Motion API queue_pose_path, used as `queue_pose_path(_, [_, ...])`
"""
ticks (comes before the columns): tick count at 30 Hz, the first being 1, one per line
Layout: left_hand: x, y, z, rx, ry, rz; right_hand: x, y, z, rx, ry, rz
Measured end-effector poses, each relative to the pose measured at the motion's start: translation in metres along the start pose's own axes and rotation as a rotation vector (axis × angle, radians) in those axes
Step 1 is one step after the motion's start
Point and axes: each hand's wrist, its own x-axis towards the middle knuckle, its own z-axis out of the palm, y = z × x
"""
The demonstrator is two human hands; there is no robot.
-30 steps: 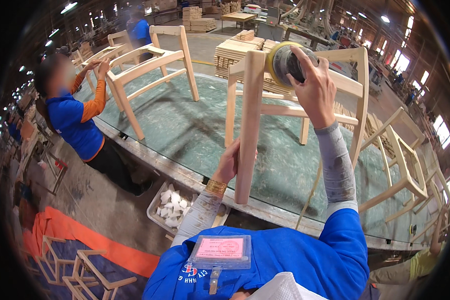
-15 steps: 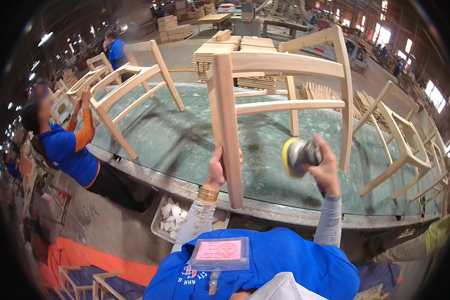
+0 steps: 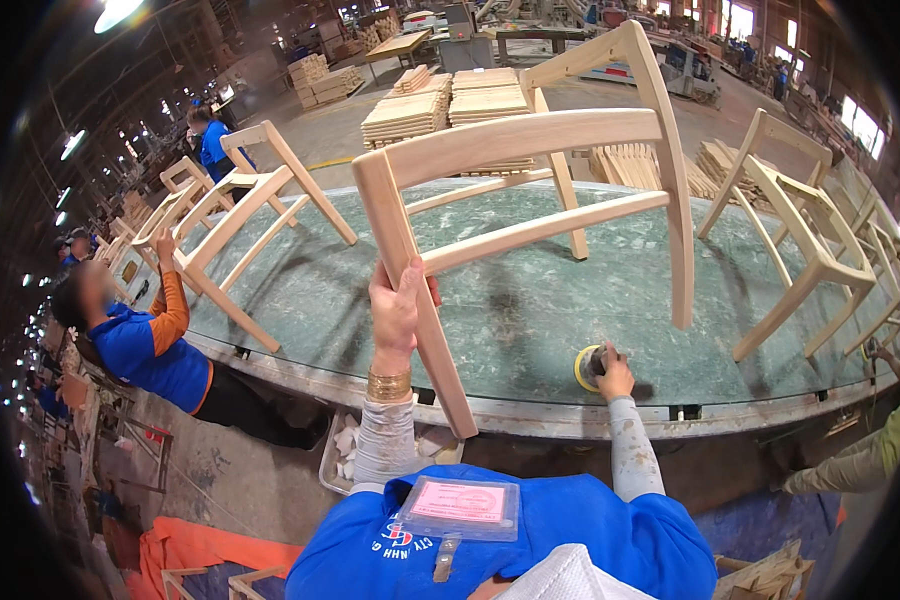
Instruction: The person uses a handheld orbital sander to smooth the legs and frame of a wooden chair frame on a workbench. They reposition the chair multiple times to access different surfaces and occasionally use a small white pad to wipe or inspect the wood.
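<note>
head view, only one we have. left hand is gripping a pale wooden chair frame by its near left leg, fingers wrapped round, thumb up along the wood. right hand is closed round a sander, dark body, yellow-edged pad facing left. sander sits low by the near edge of the green-topped table; we can't tell if it touches the surface. sander and chair frame are well apart.

chair frame is in front of us, tilted, over the table. gripped leg slants, its lower end reaching past the table's near edge. curved rail on top, straight rail below, both running to the right leg. we can't tell which feet bear on the table.

our arms: grey sleeves, gold band at the left wrist. pink badge on the blue shirt.

to our left a co-worker in blue with orange sleeves, one hand raised at a left chair on the table. right chair on the table too, more frames past it. slat stacks beyond the far edge. below the near edge, by our left forearm: a basin holding white pieces. orange sheet on the floor, lower left.
</note>
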Motion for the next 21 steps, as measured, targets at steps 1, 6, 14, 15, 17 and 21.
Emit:
queue_pose_path(1, [0.000,-0.001,0.002,0.000,0.000,0.000,0.001,0.002,-0.003,-0.007,0.036,0.000])
queue_pose_path(6, [-0.004,0.005,-0.001,0.057,0.006,0.020,-0.015,0.003,-0.015,0.265,0.215,-0.051])
queue_pose_path(14, [-0.028,0.013,0.038,0.076,0.062,0.019,0.069,-0.135,-0.143,1.914,-0.236,-0.107])
queue_pose_path(15, [-0.029,0.014,0.043,0.086,0.060,0.027,0.083,-0.161,-0.171,2.040,-0.219,-0.203])
queue_pose_path(17, [-0.028,0.010,0.051,0.066,0.044,0.045,0.111,-0.181,-0.200,2.238,-0.162,-0.223])
queue_pose_path(21, [-0.029,0.013,0.049,0.068,0.067,0.009,0.123,-0.187,-0.200,2.345,-0.056,-0.070])
